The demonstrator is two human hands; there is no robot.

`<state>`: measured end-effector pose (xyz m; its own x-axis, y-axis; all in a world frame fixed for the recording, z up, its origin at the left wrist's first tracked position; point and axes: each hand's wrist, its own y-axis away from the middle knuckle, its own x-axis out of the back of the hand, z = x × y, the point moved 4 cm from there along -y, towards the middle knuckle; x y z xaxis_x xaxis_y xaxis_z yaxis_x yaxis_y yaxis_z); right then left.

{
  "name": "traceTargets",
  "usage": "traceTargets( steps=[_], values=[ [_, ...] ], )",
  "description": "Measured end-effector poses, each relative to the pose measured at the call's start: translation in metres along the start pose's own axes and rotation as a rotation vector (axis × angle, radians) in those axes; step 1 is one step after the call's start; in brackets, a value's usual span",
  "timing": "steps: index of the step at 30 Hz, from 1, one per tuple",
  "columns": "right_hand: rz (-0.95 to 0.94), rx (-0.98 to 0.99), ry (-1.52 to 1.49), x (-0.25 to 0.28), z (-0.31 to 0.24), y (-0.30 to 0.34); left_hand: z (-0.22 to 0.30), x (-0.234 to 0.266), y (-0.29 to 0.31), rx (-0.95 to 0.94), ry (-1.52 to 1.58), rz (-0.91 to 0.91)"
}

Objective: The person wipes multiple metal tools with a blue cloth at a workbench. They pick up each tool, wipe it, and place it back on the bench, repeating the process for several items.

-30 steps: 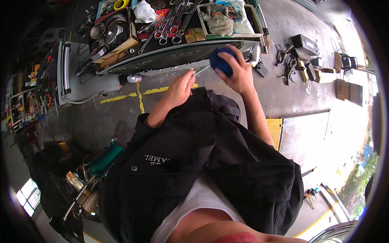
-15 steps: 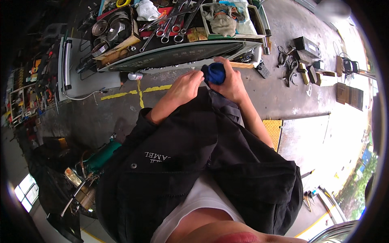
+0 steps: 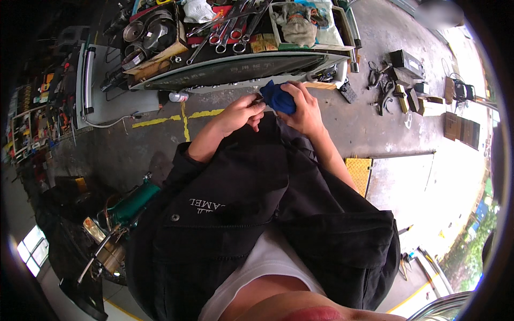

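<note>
- Upper centre of frame: blue rag [image 3: 278, 97] clenched in right hand [image 3: 304, 109].
- Left hand [image 3: 239, 113] pinching small part at rag edge; part too small to identify.
- Step, judged: wiping part with rag.
- Next needs firm pinch, rag turned around part.

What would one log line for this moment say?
left hand: at blue cloth | right hand: holds cloth | ahead: tool cart

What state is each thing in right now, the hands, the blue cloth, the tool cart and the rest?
Right hand: closed around the blue cloth.
Left hand: fingers pinched at the cloth's edge.
Blue cloth: bunched up, held off the floor.
Tool cart: top crowded with wrenches and rags.
Wrenches: lying flat on the cart.
Green motorbike: parked, standing on the floor.
Black jacket: worn, unzipped.
</note>
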<state>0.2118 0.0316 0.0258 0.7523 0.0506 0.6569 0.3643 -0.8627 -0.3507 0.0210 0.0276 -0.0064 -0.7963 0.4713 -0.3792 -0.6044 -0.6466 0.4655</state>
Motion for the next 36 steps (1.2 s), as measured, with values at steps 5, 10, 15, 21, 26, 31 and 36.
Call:
traceTargets(
  steps=[5, 10, 15, 21, 26, 31, 36],
  values=[
    [-0.036, 0.009, -0.130, -0.001, -0.002, -0.008, -0.009, 0.005, -0.009, -0.083, -0.461, 0.031],
    [0.011, 0.038, 0.071, 0.012, 0.001, -0.017, -0.005, 0.004, -0.004, -0.212, -0.431, 0.090],
    [0.262, -0.203, 0.185, 0.041, 0.038, -0.026, -0.003, 0.008, 0.006, -0.227, -0.373, 0.097],
    [0.083, -0.038, 0.012, 0.000, -0.008, -0.029, -0.002, 0.002, -0.008, -0.324, -0.412, 0.148],
    [0.102, -0.035, 0.051, -0.006, 0.000, -0.019, -0.006, 0.014, -0.005, -0.287, -0.449, 0.130],
    [0.343, -0.290, 0.313, 0.031, 0.038, -0.024, -0.002, 0.012, 0.004, -0.294, -0.509, 0.065],
    [0.194, -0.144, 0.159, 0.013, 0.008, -0.022, -0.006, 0.006, -0.009, -0.317, -0.582, 0.095]
  ],
)
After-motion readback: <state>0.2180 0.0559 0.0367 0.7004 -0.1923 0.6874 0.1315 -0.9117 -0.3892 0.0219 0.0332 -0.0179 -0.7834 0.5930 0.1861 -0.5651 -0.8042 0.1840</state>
